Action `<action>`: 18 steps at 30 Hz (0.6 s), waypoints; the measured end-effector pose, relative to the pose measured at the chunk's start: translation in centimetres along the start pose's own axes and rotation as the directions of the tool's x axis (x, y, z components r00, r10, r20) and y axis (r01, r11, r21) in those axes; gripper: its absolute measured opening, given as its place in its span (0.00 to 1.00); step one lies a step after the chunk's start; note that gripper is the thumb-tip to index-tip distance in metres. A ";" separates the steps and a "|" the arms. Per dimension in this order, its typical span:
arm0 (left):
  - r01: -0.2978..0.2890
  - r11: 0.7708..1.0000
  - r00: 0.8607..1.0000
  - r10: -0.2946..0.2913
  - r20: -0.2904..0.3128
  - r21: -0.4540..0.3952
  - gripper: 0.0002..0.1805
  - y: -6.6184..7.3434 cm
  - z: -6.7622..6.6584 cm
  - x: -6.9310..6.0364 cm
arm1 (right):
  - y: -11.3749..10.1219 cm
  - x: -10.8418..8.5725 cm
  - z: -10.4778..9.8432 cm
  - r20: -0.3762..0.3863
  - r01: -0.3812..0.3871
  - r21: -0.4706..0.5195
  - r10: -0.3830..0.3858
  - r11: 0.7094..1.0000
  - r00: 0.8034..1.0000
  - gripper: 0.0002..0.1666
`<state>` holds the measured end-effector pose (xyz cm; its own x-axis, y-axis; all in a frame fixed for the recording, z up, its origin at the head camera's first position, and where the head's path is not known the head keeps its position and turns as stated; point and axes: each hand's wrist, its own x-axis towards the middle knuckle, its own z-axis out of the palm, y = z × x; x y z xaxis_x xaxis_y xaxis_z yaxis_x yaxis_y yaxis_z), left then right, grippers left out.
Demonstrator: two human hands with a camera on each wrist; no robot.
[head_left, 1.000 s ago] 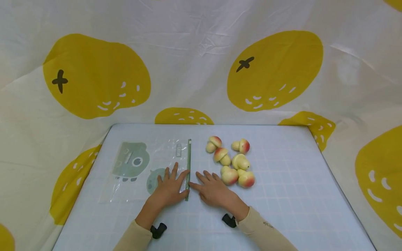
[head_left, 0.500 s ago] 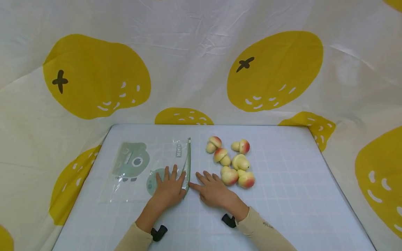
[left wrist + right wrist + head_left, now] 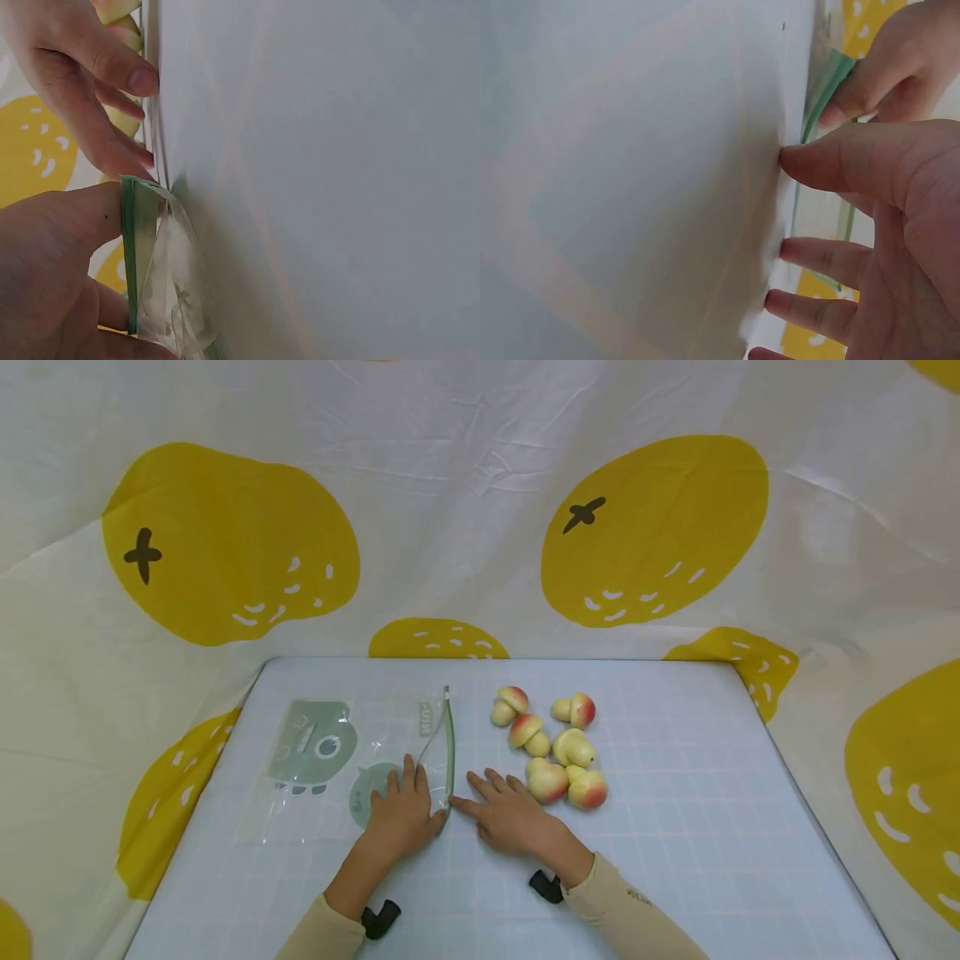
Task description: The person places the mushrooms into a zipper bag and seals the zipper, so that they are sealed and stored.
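A clear zip bag (image 3: 311, 814) with green animal prints lies flat on the table, its green zip edge (image 3: 451, 743) facing right. My left hand (image 3: 401, 814) rests on the bag's top layer, fingers spread, thumb at the near end of the zip edge. In the left wrist view the thumb touches the green strip (image 3: 129, 255), and the film beside it is puckered. My right hand (image 3: 510, 817) has its fingertips on the table, with the index fingertip against the zip edge. Right of the bag lie several toy mushrooms (image 3: 573, 747), cream with reddish caps.
The mushrooms sit close beyond my right hand's fingers. A pale checked cloth covers the table (image 3: 697, 810). Behind it hangs a white curtain (image 3: 450, 527) printed with yellow fruit. A black wrist mount (image 3: 381, 920) hangs by each wrist.
My left hand has slid slightly left, pulling the top layer along. The bag's mouth has parted, and its zip edge now bows. My right hand and the mushrooms stay put.
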<state>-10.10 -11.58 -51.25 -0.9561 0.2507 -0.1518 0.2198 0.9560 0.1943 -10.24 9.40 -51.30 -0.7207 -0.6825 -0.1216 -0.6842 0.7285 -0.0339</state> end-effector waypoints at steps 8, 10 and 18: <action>0.022 0.999 1.000 -0.021 -0.011 0.027 0.40 0.0 0.1 -0.2 | 0.1 0.0 0.2 -0.006 0.005 -0.006 -0.005 1.000 1.000 0.31; 0.033 0.999 0.999 -0.032 -0.019 0.033 0.40 0.1 0.1 -0.2 | 0.0 0.0 0.2 0.001 0.004 0.000 -0.004 1.000 1.000 0.31; 0.081 0.996 0.996 -0.082 -0.023 -0.032 0.51 0.2 -0.2 -0.3 | 0.0 -0.1 -0.1 0.026 -0.009 -0.005 0.009 1.000 1.000 0.32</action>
<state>-9.78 -11.54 -51.00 -0.9751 0.1682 -0.1447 0.1355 0.9678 0.2120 -10.19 9.42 -51.17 -0.7239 -0.6740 -0.1474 -0.6781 0.7344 -0.0281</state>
